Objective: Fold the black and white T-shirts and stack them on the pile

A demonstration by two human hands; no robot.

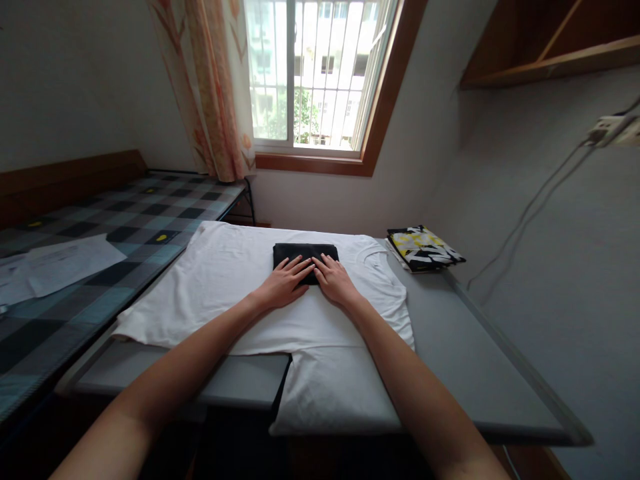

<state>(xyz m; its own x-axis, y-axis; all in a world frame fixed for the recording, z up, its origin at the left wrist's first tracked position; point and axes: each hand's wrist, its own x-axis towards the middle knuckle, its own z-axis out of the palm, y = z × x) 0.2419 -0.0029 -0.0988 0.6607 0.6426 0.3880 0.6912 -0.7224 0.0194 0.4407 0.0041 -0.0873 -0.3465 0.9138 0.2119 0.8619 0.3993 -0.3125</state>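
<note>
A small folded black cloth [305,254] lies on top of a white T-shirt [225,287] spread flat over a grey table [450,347]. My left hand [285,281] rests flat on the near left part of the black cloth, fingers stretched out. Beside it, my right hand [334,278] lies flat on the near right part, fingers also extended. The two hands nearly touch at the fingertips. Neither hand grips anything.
A folded black, white and yellow patterned cloth [424,248] lies at the table's far right corner. A bed with a checked cover [100,233] and a white sheet [55,263] stands to the left. Behind are a window [315,73], a curtain [210,87] and a wall shelf [550,47].
</note>
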